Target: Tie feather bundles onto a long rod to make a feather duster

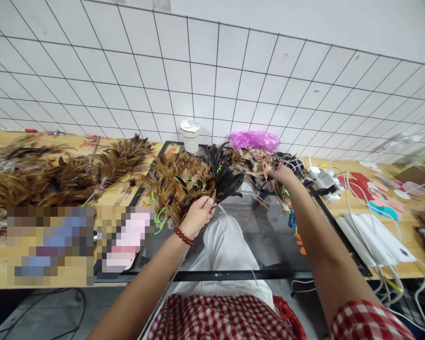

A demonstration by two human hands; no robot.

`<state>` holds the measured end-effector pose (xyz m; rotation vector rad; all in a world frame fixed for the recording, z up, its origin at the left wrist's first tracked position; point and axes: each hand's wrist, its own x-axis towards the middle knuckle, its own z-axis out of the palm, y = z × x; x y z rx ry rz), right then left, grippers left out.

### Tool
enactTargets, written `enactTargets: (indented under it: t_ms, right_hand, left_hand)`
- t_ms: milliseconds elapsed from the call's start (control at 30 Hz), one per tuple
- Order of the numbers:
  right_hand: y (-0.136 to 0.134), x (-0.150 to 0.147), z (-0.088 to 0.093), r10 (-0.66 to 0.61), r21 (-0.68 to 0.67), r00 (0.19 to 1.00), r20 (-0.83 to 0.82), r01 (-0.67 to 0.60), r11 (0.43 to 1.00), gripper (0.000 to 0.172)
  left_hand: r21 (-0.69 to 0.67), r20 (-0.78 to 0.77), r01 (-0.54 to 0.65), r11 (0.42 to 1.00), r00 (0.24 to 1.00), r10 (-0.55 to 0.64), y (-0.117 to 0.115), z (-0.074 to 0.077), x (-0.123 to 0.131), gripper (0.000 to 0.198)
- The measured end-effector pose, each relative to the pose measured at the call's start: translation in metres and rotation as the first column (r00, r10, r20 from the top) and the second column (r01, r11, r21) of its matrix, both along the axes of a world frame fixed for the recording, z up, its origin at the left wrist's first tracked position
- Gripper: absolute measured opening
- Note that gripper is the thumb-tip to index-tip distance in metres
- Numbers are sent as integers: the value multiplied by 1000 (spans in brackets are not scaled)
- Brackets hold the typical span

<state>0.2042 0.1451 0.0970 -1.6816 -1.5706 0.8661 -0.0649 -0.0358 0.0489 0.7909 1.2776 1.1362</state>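
My left hand [199, 216], with a beaded bracelet at the wrist, is closed in a pinch at the lower end of a bunch of black feathers [228, 182]. The feathers fan up and to the right from the fingertips. Close beside this hand lies a pile of brown feathers [177, 182] with bright green strings. My right hand [282, 174] reaches to the far side, into a heap of mottled feathers [250, 163] with red and pale strings. Its fingertips are partly hidden and blurred, so I cannot see whether they grip anything.
A dark glass-like panel [269, 236] lies on the wooden table. Behind are a white lidded cup [190, 136] and a purple plastic bag [255, 140]. More feather bunches [67, 179] spread left. A power strip [326, 182], cables, white devices [375, 238] and coloured pieces [382, 203] lie right.
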Motion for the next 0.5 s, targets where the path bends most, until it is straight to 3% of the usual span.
enactTargets:
  t_ms: [100, 133, 200, 267, 333, 500]
  right_hand:
    - [-41, -18, -19, 101, -8, 982, 161, -102, 995, 24]
    - [-57, -32, -26, 217, -32, 971, 96, -215, 976, 25]
    - [-87, -65, -41, 380, -76, 902, -205, -401, 913, 34]
    - [-107, -95, -51, 347, -90, 831, -436, -423, 901, 41]
    - [-116, -111, -57, 254, -114, 798, -547, -371, 921, 46]
    - [-115, -96, -54, 93, -95, 802, -590, -183, 978, 45]
  left_hand:
    - [11, 20, -24, 1000, 1000, 24, 5, -1, 5, 24]
    - [12, 24, -14, 1000, 1000, 13, 7, -2, 7, 24]
    - [11, 29, 19, 1000, 999, -19, 10, -1, 13, 24]
    - [13, 39, 47, 999, 998, -48, 12, -1, 18, 22]
    - [20, 57, 55, 998, 997, -56, 12, -2, 23, 21]
    - [-1, 149, -3, 1000, 989, 3, 11, -5, 24, 20]
